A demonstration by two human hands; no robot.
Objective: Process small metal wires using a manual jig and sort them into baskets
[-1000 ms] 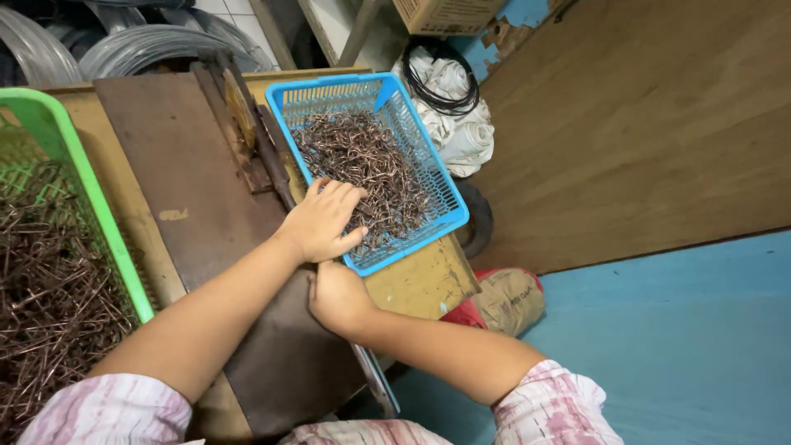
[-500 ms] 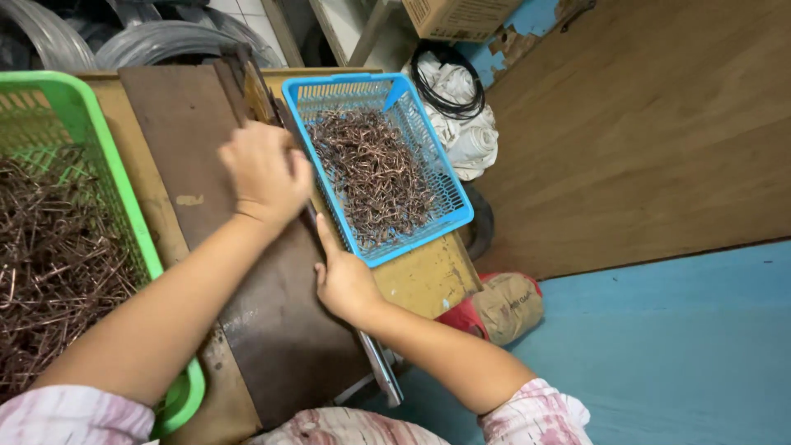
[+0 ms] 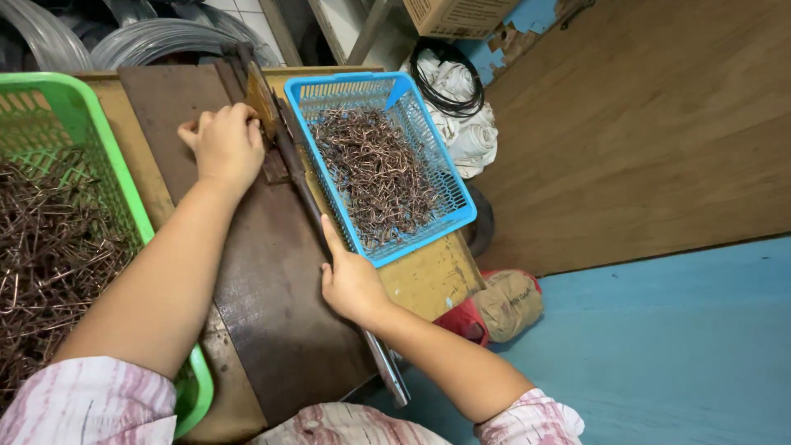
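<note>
Now the left hand has left the blue basket and presses, fingers curled, on the dark plate at upper left; the right hand grips the lever bar mid-frame.

A long dark metal lever runs lengthwise along a dark plate, under the right-hand fingers. Its far end, with a brownish blade part, lies just beside the curled left fingers.
</note>
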